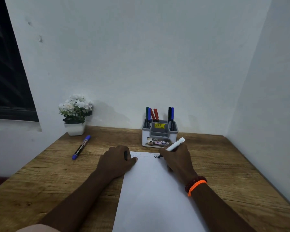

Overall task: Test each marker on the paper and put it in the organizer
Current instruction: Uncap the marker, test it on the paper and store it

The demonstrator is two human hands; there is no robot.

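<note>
A white sheet of paper (151, 195) lies on the wooden desk in front of me. My right hand (177, 161) grips a white-barrelled marker (175, 144), its tip down on the paper's top edge beside a fresh black squiggle (156, 157). My left hand (118, 160) presses on the paper's top left corner and holds a small black cap (125, 155) between its fingers. A grey and white organizer (159, 137) stands just behind the paper, with several markers upright in it. A blue marker (81, 147), capped, lies on the desk to the left.
A white pot of white flowers (75, 114) stands at the desk's back left corner. Walls close the desk (233, 164) in at the back and the right. A dark window (5, 72) is at the left.
</note>
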